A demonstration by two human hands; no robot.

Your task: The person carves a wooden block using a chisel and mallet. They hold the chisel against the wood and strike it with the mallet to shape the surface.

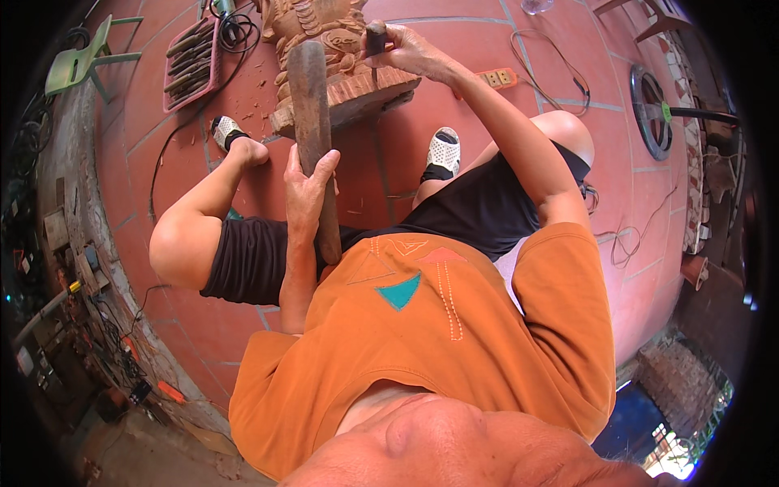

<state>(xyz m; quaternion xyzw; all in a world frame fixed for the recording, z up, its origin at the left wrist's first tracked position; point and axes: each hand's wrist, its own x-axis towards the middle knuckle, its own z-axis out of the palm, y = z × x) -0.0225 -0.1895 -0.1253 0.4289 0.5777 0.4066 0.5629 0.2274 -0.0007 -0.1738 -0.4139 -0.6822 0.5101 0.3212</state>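
Red tiles with pale joints make up the floor (641,195), and on it stands the carving (345,53), brown and covered in scrolled relief, its far end cut off by the upper edge. Well left of the carving is a green chair (81,66); well right of it, a black wheel (641,122) with a green hub. Nearer the carving, on its left, lies a pink tray (216,57) full of tools (188,69). On the carving's near side, the left hand (304,193) is wrapped round a mallet (308,105), whose broad end points toward the carving. Just right of the carving lies an orange strip (497,78) of sockets. At the carving's right front edge, the right hand (414,53) grips a chisel (376,42) by its dark handle, blade downward; I cannot tell whether the tip touches. Small chips (258,81) lie scattered left of the carving.
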